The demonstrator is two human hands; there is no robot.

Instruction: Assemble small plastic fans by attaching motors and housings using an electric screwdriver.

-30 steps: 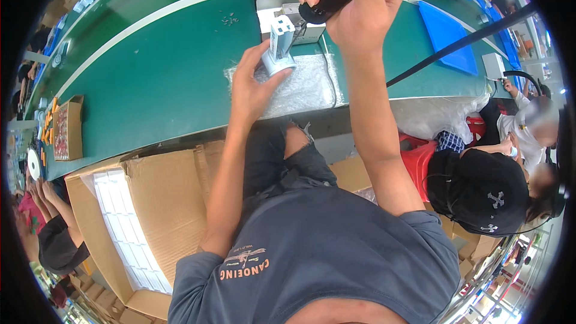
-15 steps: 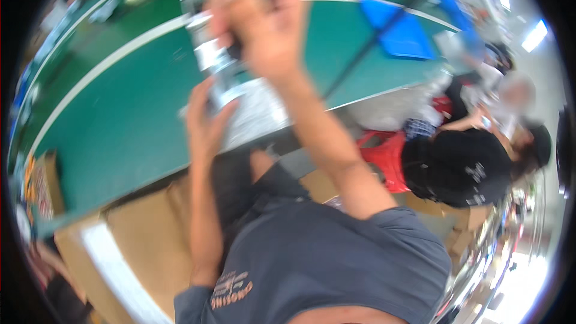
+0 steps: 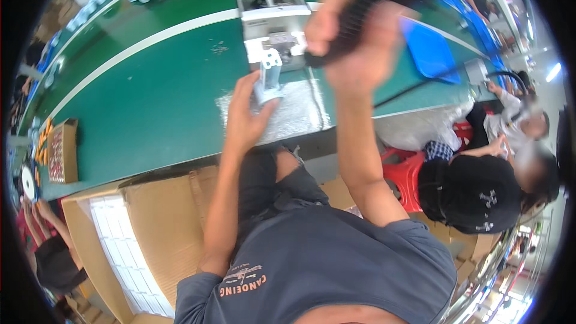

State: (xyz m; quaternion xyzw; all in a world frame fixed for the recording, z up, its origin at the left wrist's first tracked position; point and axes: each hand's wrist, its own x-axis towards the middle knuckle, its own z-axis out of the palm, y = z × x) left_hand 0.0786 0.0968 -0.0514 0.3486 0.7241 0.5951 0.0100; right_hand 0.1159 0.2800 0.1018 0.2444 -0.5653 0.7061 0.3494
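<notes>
Left hand [image 3: 243,121] closed round the flared base of a pale blue plastic part [image 3: 272,78], thumb on the near side, fingers on the far left side; part stands roughly upright, its slotted end sticking up clear of the grip. Base is over a clear wrap sheet [image 3: 295,114] on the green table [image 3: 144,114]; can't tell if they touch. Right hand [image 3: 360,51] wrapped round a black tool [image 3: 354,24], up right of the part and apart from it; motion blur there, so its exact kind is unclear. Gray machine [image 3: 275,17] just behind the part, metal bits in its opening. Small carton [image 3: 71,150] at far left holds many small reddish pieces. Big cardboard box [image 3: 162,210] below the table edge holds white packs [image 3: 126,246] in rows. Blue tray [image 3: 429,51] lies off to the right.
</notes>
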